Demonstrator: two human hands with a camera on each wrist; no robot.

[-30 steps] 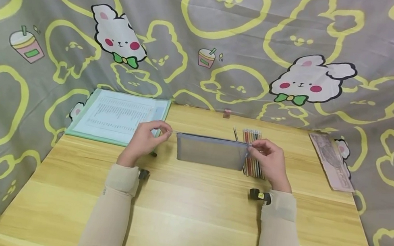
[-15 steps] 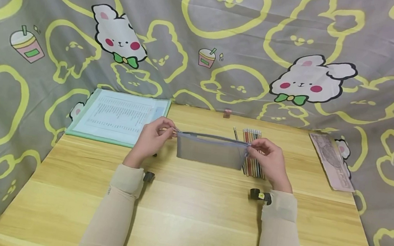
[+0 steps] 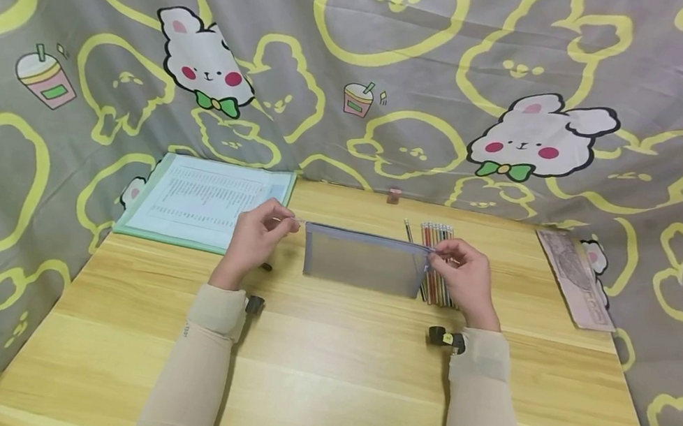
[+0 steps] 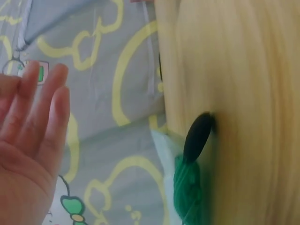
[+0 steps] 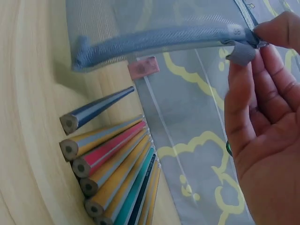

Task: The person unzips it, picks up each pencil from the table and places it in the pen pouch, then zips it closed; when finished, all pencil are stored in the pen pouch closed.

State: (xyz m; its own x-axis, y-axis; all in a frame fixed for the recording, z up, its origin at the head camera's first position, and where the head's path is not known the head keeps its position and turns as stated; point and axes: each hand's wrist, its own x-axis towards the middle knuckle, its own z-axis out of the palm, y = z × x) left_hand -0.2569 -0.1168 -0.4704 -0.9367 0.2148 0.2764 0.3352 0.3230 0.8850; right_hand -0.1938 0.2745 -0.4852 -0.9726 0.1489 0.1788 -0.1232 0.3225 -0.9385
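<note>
A grey-blue mesh zip pouch [image 3: 366, 261] hangs upright above the wooden table, stretched level between both hands. My left hand [image 3: 258, 237] pinches a thin pull at its left top corner, with thumb and index finger. In the left wrist view the left hand [image 4: 30, 145] shows several nearly straight fingers below a corner of the pouch [image 4: 56, 16]; the thumb is out of frame. My right hand [image 3: 465, 280] pinches the right top corner. In the right wrist view, the right hand [image 5: 267, 108] holds that zip end beside a small grey fabric tab [image 5: 241, 53].
Several pencils [image 5: 112, 159] lie in a row behind the pouch, one slightly apart. A pink eraser [image 3: 394, 196] sits at the back edge. Left is a green-edged folder [image 3: 206, 203], beside a black-tipped green cord [image 4: 187, 192]; right, a banknote-like pinkish piece [image 3: 574, 280].
My left hand came in rightward and the pouch's top edge slackened, then it went back left and the edge is taut again. The right hand has barely moved.
</note>
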